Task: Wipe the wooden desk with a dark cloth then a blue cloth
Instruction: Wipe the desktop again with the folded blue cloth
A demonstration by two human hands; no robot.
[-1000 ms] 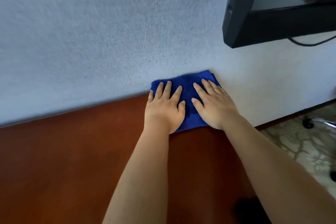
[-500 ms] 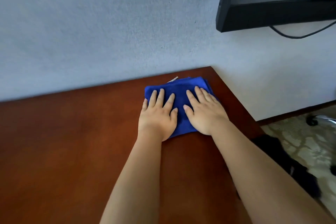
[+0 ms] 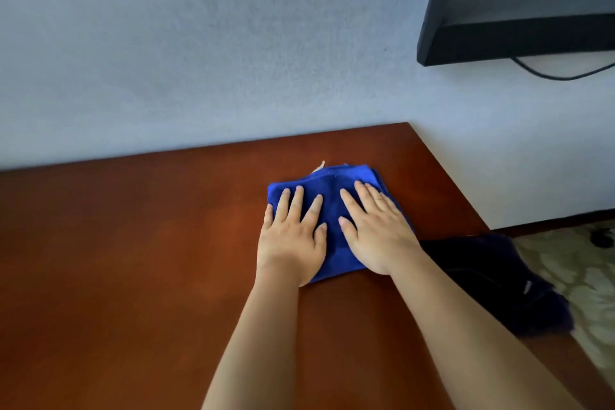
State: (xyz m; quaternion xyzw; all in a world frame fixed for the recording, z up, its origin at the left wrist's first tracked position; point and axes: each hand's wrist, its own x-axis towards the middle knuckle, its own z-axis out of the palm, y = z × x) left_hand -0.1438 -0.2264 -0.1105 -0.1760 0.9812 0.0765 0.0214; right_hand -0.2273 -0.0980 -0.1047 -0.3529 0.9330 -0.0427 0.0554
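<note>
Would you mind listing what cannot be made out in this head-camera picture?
- Folded blue cloth: its middle is covered by the flat left hand and right hand, head view.
- Dark cloth at the right edge of the reddish wooden desk: partly hidden behind the right forearm.
- Black monitor: cut off by the top and right edges.
- Small pale tag behind the blue cloth: too small to identify.

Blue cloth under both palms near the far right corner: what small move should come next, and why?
Probably slide the blue cloth leftward along the wall edge. Left hand and right hand press it flat, and the wooden desk stretches out bare to the left.
</note>
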